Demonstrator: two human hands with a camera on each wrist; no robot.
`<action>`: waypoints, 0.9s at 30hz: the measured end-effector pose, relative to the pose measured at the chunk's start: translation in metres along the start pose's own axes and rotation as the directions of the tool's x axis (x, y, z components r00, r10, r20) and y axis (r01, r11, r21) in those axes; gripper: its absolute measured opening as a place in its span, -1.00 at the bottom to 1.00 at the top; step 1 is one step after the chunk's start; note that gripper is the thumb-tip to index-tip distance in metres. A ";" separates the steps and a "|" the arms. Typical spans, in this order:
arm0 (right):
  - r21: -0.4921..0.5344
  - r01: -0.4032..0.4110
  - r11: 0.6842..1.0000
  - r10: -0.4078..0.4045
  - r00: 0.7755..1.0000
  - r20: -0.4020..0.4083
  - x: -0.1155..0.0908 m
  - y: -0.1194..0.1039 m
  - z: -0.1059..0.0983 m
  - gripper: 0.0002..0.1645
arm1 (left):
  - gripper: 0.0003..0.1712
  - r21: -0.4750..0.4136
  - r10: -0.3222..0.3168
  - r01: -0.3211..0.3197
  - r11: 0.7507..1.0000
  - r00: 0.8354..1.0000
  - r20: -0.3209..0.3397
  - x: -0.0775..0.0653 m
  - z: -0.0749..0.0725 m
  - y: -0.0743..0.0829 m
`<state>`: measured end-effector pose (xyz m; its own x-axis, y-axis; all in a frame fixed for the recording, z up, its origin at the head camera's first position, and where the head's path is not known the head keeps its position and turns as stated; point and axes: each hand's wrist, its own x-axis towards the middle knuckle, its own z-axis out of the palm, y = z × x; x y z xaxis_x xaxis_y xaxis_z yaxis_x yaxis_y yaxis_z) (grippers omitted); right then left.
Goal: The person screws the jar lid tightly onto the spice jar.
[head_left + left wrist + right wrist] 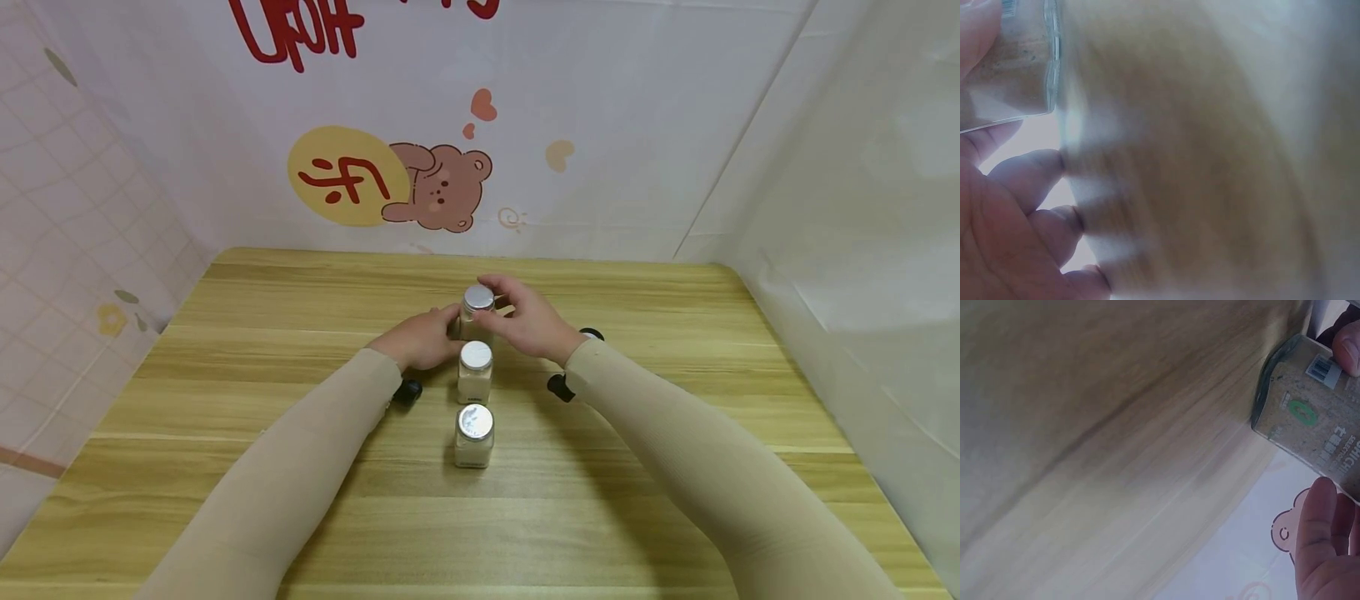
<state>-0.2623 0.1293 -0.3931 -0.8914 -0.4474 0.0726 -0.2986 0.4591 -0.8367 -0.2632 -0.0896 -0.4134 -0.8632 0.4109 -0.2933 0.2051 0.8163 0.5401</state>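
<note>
Left hand (425,338) and right hand (532,325) are both clamped on the far jar (472,325) in the head view, one from its left and one from its right, the right fingers curling round by its silver lid (479,297). It is the farthest of three in a row: the middle jar (475,381) is just nearer the person than it, the near jar (473,448) nearer again, both on the counter (480,533). Whether its base touches the counter I cannot tell. Behind it rises the wall (637,100), with a bear (446,192) above it and a little left. From the left wrist, the left thumb (975,34) lies across the far jar's face, with fingers (1029,178) behind and beside it. From the right wrist, a thumb (1347,350) presses the far jar near its barcode (1324,370), a green mark (1303,412) shows on its glass, and right fingers touch its opposite edge.
</note>
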 end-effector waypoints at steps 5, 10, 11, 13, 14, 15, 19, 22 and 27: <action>-0.006 0.025 1.000 -0.025 1.000 0.006 0.000 0.001 0.000 -0.42 | -0.15 -0.001 -0.007 0.007 1.000 1.000 0.001 -0.002 0.000 0.001; -0.027 0.001 1.000 -0.001 1.000 -0.010 0.000 -0.003 0.001 -0.54 | -0.09 -0.012 -0.010 0.010 1.000 1.000 0.007 -0.001 0.000 0.001; -0.030 -0.006 1.000 0.005 1.000 -0.013 0.000 -0.003 0.001 -0.53 | -0.08 -0.012 -0.009 0.009 1.000 1.000 0.008 -0.001 0.000 0.001; -0.029 -0.015 0.999 0.015 1.000 -0.010 0.000 -0.003 0.001 -0.45 | -0.08 -0.010 -0.004 0.004 1.000 1.000 0.006 0.000 0.000 0.000; -0.032 -0.015 0.999 0.015 1.000 -0.005 -0.001 -0.003 0.000 -0.40 | -0.09 -0.009 -0.001 0.001 1.000 1.000 0.005 0.000 0.000 0.000; -0.029 -0.013 0.999 0.013 1.000 0.000 -0.001 -0.003 0.000 -0.36 | -0.09 -0.008 0.000 0.000 1.000 1.000 0.004 0.000 0.000 0.000; -0.027 0.015 1.000 -0.014 1.000 0.020 -0.002 -0.003 -0.001 -0.30 | -0.11 -0.003 0.002 -0.002 1.000 1.000 0.000 -0.001 0.000 0.000; -0.034 0.034 0.999 -0.034 0.999 0.018 -0.001 -0.002 -0.001 -0.42 | -0.11 -0.003 0.002 -0.002 1.000 1.000 -0.001 -0.001 0.000 0.000; -0.052 0.017 0.999 -0.017 1.000 0.000 -0.001 -0.005 0.001 -0.50 | -0.12 -0.008 -0.001 0.001 1.000 1.000 0.003 -0.002 -0.001 0.000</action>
<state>-0.2597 0.1267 -0.3894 -0.8860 -0.4555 0.0869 -0.3312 0.4904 -0.8061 -0.2620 -0.0903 -0.4122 -0.8619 0.4115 -0.2964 0.2008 0.8135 0.5458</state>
